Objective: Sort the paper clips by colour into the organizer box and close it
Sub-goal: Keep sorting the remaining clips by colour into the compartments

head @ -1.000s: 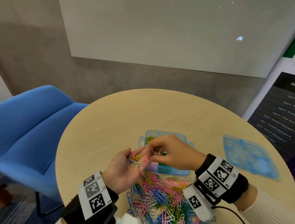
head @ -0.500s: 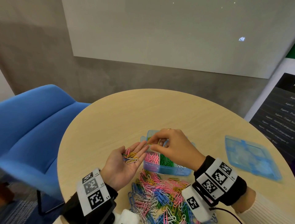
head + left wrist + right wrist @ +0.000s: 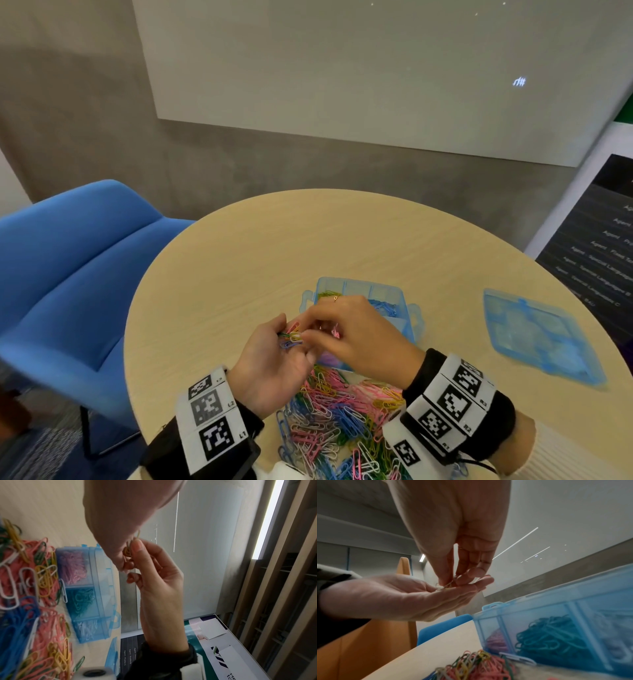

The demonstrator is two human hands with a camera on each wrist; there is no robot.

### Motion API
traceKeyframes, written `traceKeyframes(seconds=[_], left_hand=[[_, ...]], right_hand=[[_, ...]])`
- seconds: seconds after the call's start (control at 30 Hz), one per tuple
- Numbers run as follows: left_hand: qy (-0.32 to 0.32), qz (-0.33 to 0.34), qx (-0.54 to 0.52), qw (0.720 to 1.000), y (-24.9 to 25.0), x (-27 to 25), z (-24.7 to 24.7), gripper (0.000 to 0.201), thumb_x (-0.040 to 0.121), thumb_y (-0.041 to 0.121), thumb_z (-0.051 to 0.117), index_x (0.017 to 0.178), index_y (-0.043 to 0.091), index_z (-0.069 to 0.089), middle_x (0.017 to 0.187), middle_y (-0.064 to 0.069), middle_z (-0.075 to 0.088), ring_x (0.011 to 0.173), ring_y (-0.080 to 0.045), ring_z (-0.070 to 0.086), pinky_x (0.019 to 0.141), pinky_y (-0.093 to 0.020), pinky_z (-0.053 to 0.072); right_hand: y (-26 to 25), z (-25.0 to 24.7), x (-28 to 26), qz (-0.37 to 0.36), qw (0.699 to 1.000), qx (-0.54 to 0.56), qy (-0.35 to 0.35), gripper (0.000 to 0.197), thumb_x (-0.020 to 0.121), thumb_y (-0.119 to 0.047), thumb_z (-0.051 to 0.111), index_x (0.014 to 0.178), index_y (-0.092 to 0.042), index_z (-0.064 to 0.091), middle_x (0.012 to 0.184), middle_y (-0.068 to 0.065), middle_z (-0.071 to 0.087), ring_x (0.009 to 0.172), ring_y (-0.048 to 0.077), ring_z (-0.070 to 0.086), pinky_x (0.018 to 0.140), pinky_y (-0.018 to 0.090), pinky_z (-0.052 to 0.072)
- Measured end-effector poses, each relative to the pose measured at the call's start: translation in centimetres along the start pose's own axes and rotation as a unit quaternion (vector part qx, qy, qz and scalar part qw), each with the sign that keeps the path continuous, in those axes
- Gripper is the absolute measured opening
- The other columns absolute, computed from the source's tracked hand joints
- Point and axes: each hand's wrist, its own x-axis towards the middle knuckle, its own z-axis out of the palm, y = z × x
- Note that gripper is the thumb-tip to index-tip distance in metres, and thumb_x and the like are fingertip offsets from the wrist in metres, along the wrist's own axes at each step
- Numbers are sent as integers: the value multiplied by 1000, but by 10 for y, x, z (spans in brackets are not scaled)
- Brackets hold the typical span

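- Moved back from the organizer box [image 3: 409,329], the right hand [image 3: 356,337] now pinches a clip among those cupped in the left hand [image 3: 270,370].
- Pink, green and white clips are held in the box's near compartments; a mixed clip pile [image 3: 342,421] lies nearer.

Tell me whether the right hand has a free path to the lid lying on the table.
Probably yes, once it lets go. The lid lies alone on the table on the right hand's own side, nothing between them. But its fingers are now pinching a paper clip in the left hand.
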Motion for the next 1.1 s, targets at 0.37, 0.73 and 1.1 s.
traceKeyframes(seconds=[0.37,0.73,1.1], left_hand=[[1,-17,75,997,-7,-2,3,45,104,24,35,131,-11,47,116,-35,61,103,-40,66,90,-49,49],[-34,-47,171,983,-16,-6,8,36,103,18,37,108,-10,59,115,-32,63,81,-33,73,78,-44,55],[-24,-55,222,973,-20,-5,11,43,104,17,32,115,-13,61,116,-27,66,103,-33,67,83,-41,54]], right_hand=[[11,-19,-6,108,991,71,46,11,89,-22,70,88,-13,78,78,-4,73,72,6,65,68,20,50],[16,-33,-26,65,998,8,-26,7,85,-28,75,89,-23,77,78,-4,63,72,13,56,62,14,38],[16,-40,-30,114,989,95,1,15,98,-18,57,84,-15,62,73,-5,62,65,4,55,63,19,44]])
